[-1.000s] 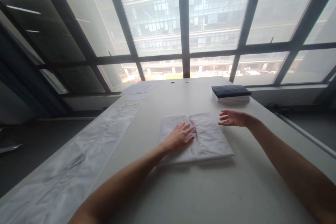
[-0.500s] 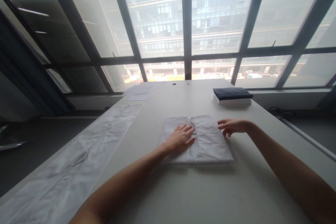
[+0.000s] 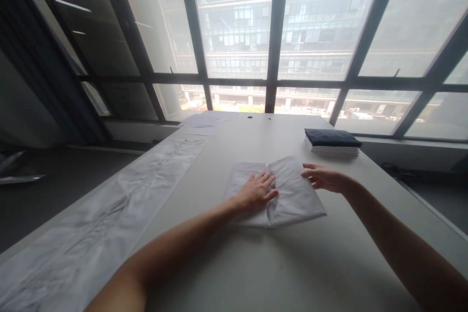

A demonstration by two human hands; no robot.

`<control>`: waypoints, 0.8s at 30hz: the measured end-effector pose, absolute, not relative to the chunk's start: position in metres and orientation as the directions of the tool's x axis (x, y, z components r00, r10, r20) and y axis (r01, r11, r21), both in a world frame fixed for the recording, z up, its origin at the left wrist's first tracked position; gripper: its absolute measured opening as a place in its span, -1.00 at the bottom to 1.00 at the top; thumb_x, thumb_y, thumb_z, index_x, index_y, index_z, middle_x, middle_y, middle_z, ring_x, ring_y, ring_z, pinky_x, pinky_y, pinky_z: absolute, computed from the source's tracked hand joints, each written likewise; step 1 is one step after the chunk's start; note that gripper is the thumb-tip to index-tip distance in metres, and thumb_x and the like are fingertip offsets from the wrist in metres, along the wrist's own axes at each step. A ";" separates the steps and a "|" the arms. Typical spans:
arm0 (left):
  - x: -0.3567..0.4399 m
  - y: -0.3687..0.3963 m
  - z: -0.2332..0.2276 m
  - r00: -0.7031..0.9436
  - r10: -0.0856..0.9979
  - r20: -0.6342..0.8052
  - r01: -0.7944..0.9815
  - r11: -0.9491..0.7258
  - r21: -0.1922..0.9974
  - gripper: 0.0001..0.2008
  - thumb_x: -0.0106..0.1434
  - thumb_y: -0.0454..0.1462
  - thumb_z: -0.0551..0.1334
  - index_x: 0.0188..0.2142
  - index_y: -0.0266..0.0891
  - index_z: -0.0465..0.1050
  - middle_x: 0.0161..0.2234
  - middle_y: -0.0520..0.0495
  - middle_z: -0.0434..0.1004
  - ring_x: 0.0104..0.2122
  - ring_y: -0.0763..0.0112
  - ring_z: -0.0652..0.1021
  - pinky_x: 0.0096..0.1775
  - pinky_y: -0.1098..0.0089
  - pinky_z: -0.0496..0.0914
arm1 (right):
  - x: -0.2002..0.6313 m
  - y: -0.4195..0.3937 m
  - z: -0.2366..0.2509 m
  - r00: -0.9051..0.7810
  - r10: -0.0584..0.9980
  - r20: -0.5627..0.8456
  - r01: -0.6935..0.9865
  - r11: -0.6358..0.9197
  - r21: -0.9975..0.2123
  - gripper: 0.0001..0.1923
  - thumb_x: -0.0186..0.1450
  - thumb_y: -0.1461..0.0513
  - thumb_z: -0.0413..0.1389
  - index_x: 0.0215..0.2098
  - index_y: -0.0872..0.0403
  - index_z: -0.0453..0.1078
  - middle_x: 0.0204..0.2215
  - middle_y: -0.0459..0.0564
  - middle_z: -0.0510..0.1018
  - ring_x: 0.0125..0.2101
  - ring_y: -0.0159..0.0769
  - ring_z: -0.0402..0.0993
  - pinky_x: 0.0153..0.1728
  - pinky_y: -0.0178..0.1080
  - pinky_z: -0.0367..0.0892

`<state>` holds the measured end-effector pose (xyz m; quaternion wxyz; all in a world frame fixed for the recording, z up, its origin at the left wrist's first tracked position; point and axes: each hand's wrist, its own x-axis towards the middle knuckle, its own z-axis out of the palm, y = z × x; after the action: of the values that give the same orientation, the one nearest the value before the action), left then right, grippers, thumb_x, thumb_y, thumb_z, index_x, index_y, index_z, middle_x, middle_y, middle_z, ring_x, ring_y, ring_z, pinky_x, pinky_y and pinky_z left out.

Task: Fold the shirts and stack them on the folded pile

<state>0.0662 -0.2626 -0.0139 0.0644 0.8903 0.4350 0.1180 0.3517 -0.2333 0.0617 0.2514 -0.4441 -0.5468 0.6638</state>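
Observation:
A folded white cloth (image 3: 292, 197) lies in the middle of the pale table (image 3: 256, 263). My left hand (image 3: 258, 190) rests flat on the cloth's left half, fingers spread, pressing it down. My right hand (image 3: 323, 178) grips the cloth's right edge, and that right half rises off the table toward the centre fold.
A long white sheet (image 3: 106, 219) stretches along the table's left side. A stack of folded cloths with a dark blue one on top (image 3: 332, 141) sits at the far right. Loose papers (image 3: 203, 122) lie at the far left, below the big window.
My right hand came down from hovering in the air onto the cloth's right edge and began to lift it. The left hand stayed pressed on the cloth.

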 end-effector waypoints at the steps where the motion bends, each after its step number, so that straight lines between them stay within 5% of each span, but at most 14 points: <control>1: 0.066 -0.263 -0.014 0.595 0.788 0.156 0.756 -0.615 0.223 -0.32 0.50 0.12 -0.11 0.43 -0.20 0.07 0.42 -0.28 0.07 0.41 -0.03 0.09 0.33 -0.13 0.01 | 0.346 -0.237 0.065 -0.452 0.839 -0.303 0.148 -0.265 -0.953 -0.58 0.12 0.20 0.38 -0.07 0.03 0.46 -0.16 0.02 0.61 -0.28 -0.32 0.57 -0.36 -0.37 0.46; 6: 0.064 -0.259 -0.004 0.591 0.797 0.123 0.757 -0.601 0.256 -0.26 0.42 0.19 0.00 0.40 -0.18 0.10 0.44 -0.30 0.01 0.42 -0.10 0.03 0.33 -0.12 0.00 | 0.313 -0.244 0.079 -0.272 0.921 -0.278 0.155 -0.243 -0.958 -0.68 0.11 0.25 0.33 -0.16 0.05 0.47 -0.36 -0.06 0.57 -0.43 -0.37 0.50 -0.44 -0.38 0.40; 13: 0.055 -0.238 0.000 0.491 0.844 0.215 0.809 -0.533 0.248 -0.46 0.45 0.01 0.06 0.29 -0.21 0.26 0.33 -0.26 0.27 0.36 -0.02 0.20 0.31 0.01 0.10 | 0.273 -0.243 0.100 -0.224 0.950 -0.216 0.205 -0.171 -0.964 -0.82 0.05 0.30 0.22 -0.32 0.11 0.46 -0.48 -0.10 0.49 -0.54 -0.44 0.41 -0.54 -0.41 0.29; 20: 0.058 -0.220 -0.016 0.461 0.874 0.153 0.826 -0.486 0.285 -0.39 0.46 -0.02 0.02 0.42 -0.11 0.01 0.41 -0.21 0.10 0.39 -0.05 0.09 0.33 -0.15 -0.03 | 0.237 -0.247 0.112 -0.225 0.963 -0.150 0.336 -0.068 -0.939 -0.85 0.08 0.31 0.15 -0.34 0.13 0.46 -0.49 -0.06 0.49 -0.50 -0.38 0.41 -0.50 -0.38 0.37; 24: 0.052 -0.223 -0.001 0.467 0.871 0.155 0.823 -0.492 0.283 -0.42 0.45 -0.03 0.03 0.40 -0.06 0.06 0.38 -0.20 0.14 0.37 -0.06 0.14 0.31 -0.13 0.03 | 0.218 -0.245 0.118 -0.260 0.956 -0.137 0.389 -0.026 -0.921 -0.92 0.10 0.34 0.14 -0.39 0.14 0.42 -0.52 -0.06 0.47 -0.52 -0.39 0.40 -0.52 -0.38 0.38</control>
<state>0.0524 -0.2225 -0.0012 0.0845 0.8522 0.4969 0.1401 0.2183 -0.2448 0.1179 0.2954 -0.5319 -0.6323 0.4795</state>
